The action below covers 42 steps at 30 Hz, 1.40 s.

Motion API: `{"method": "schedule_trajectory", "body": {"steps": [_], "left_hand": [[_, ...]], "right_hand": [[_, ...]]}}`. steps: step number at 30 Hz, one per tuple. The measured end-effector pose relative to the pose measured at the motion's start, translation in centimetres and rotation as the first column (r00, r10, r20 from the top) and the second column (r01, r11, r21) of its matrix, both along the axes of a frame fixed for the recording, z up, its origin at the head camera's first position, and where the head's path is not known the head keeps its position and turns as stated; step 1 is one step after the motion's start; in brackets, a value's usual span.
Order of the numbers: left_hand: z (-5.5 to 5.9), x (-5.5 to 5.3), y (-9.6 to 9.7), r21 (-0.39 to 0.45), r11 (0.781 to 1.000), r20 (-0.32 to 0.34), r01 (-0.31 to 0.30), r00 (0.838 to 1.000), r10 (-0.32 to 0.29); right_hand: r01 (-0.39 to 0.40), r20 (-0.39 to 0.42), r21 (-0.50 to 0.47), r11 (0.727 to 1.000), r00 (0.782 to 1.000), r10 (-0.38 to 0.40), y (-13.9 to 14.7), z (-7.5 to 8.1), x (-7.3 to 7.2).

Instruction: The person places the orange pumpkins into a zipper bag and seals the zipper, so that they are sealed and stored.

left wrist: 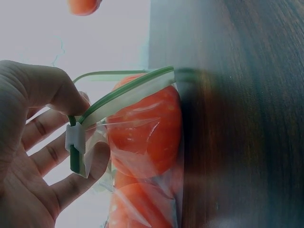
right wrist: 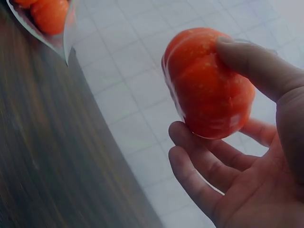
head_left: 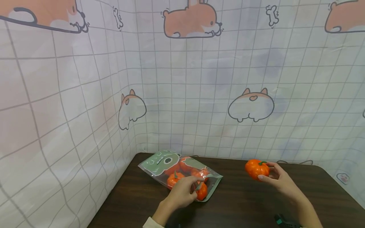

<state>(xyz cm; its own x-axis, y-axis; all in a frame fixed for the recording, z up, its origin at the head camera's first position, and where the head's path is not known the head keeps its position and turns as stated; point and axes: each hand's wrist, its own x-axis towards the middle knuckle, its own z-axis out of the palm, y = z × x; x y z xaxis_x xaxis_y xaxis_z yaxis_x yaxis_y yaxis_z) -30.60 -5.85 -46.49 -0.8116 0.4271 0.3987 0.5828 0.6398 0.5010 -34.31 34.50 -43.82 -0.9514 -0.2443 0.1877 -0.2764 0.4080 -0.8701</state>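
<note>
My right hand holds a small orange toy pumpkin with a green stem above the right part of the table. The right wrist view shows the thumb on one side of this pumpkin and fingertips on the other. A clear zip bag with a green frog print and green edge lies at the table's left, with several orange pumpkins inside. My left hand pinches the bag's opening edge beside a white zip slider. The green zip strips stand apart there.
The dark wooden table meets a white grid-patterned curtain with dog drawings at the back and left. A small black and green object shows at the front edge near the right forearm.
</note>
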Motion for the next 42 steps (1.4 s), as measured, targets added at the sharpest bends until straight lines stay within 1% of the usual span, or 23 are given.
{"method": "schedule_trajectory", "body": {"steps": [5,10,14,19,23,27,31,35,42], "left_hand": [[-0.2,-0.1,-0.1,0.003,1.0,0.003,-0.001,1.0,0.001],[-0.2,-0.1,-0.1,0.007,1.0,0.006,-0.001,1.0,0.001],[-0.1,-0.1,-0.1,0.007,1.0,0.014,-0.003,1.0,0.003],[0.0,0.0,-0.2,0.007,1.0,0.021,-0.003,1.0,0.003],[0.0,0.0,-0.2,0.01,1.0,0.03,-0.002,1.0,0.001],[-0.1,0.0,-0.3,0.009,1.0,0.024,-0.001,1.0,0.001],[-0.2,0.1,-0.4,-0.003,1.0,-0.009,0.005,1.0,-0.005],[-0.2,0.2,-0.5,-0.008,1.0,-0.02,0.01,1.0,-0.01],[0.0,0.4,-0.6,-0.002,1.0,0.001,0.008,1.0,-0.008]], "right_hand": [[-0.024,-0.022,0.015,1.0,0.999,0.024,-1.1,0.5,0.2],[-0.053,-0.04,0.017,0.998,0.998,0.053,-2.1,0.8,0.5],[-0.103,-0.061,0.004,0.995,0.993,0.103,-2.9,0.7,0.6],[-0.18,-0.075,-0.016,0.984,0.981,0.178,-4.1,0.3,0.6],[-0.237,-0.056,-0.04,0.971,0.97,0.235,-4.9,-0.1,0.6],[-0.271,-0.031,-0.026,0.962,0.962,0.27,-5.6,-0.5,0.6],[-0.304,0.011,-0.023,0.952,0.953,0.304,-6.3,-0.8,0.8],[-0.325,0.043,-0.024,0.946,0.945,0.325,-7.1,-1.1,1.0],[-0.347,0.08,-0.011,0.938,0.935,0.346,-8.5,-1.8,1.1]]}}
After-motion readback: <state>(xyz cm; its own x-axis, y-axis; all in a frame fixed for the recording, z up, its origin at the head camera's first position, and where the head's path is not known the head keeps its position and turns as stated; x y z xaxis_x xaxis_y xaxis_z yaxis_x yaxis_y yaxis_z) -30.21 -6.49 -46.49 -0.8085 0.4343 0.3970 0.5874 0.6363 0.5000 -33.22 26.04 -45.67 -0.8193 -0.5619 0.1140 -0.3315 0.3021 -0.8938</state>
